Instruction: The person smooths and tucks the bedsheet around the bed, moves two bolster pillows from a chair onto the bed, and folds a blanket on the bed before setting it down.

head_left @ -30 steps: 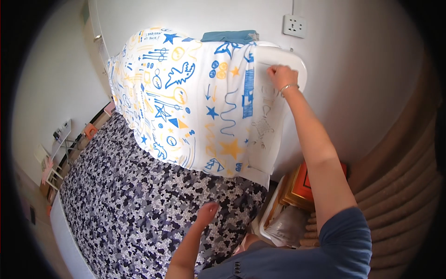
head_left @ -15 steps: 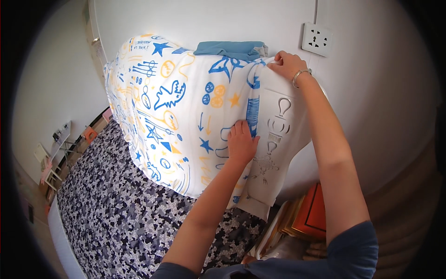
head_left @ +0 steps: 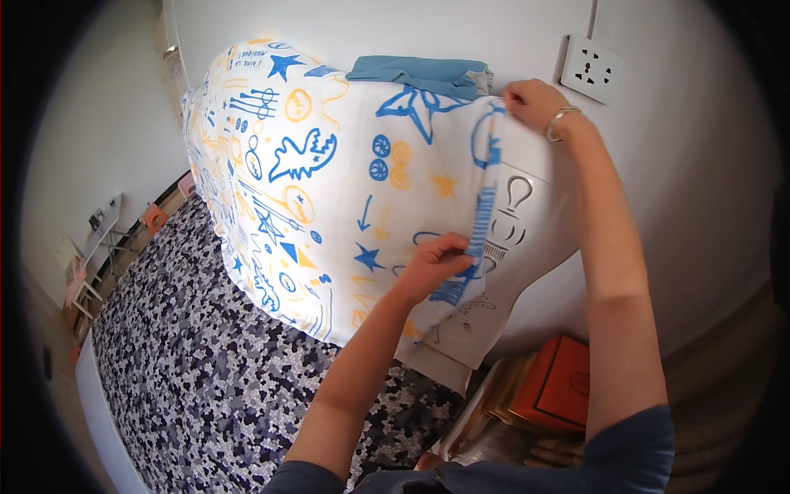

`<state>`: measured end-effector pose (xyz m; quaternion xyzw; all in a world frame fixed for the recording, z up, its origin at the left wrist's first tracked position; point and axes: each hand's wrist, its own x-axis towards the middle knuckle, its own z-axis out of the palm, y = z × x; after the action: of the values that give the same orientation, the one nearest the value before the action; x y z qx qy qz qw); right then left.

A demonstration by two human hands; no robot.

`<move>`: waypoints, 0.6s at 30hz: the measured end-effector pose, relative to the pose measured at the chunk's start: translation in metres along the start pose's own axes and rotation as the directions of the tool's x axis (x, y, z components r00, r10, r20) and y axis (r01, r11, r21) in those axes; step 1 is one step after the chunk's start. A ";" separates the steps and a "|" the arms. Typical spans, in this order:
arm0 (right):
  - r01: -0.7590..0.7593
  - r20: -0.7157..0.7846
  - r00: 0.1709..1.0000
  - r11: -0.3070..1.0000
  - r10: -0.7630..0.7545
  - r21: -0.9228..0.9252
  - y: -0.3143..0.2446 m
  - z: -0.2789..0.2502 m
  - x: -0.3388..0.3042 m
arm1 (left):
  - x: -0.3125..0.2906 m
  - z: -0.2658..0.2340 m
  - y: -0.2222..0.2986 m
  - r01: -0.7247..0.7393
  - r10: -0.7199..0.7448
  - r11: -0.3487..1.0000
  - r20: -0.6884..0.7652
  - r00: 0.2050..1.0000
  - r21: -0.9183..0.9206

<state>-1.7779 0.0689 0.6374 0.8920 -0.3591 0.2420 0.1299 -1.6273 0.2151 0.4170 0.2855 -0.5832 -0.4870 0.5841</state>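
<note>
A white cloth (head_left: 329, 206) printed with blue and yellow doodles lies spread over a white surface with grey light-bulb drawings (head_left: 510, 218). My left hand (head_left: 434, 262) pinches the cloth near its right edge, where the edge is lifted and slightly folded. At the cloth's upper right corner my right hand (head_left: 539, 107), with a silver bangle on its wrist, has its fingertips closed on the fabric. Just behind the cloth's far edge sits a folded teal cloth (head_left: 420, 74), touching the wall.
A white wall (head_left: 510, 33) with a socket plate (head_left: 591, 67) rises behind. Below the cloth spreads a grey-black patterned sheet (head_left: 181, 346). An orange box (head_left: 559, 383) stands among other items at lower right. A small white table (head_left: 107, 230) is far left.
My left hand has gone from lying flat on the cloth to pinching its right edge. That edge has shifted right, along with my right hand, covering more of the light-bulb drawings.
</note>
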 end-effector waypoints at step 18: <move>0.360 -0.053 0.927 0.840 -0.372 0.405 -0.171 0.098 -0.114 | -0.208 -0.081 -0.190 0.645 -0.495 0.668 -0.427 0.757 0.371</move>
<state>-1.6958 0.2163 0.4847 0.9545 -0.1257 0.2698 -0.0200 -1.5617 0.3149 0.1492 0.6634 -0.4751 -0.4319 0.3844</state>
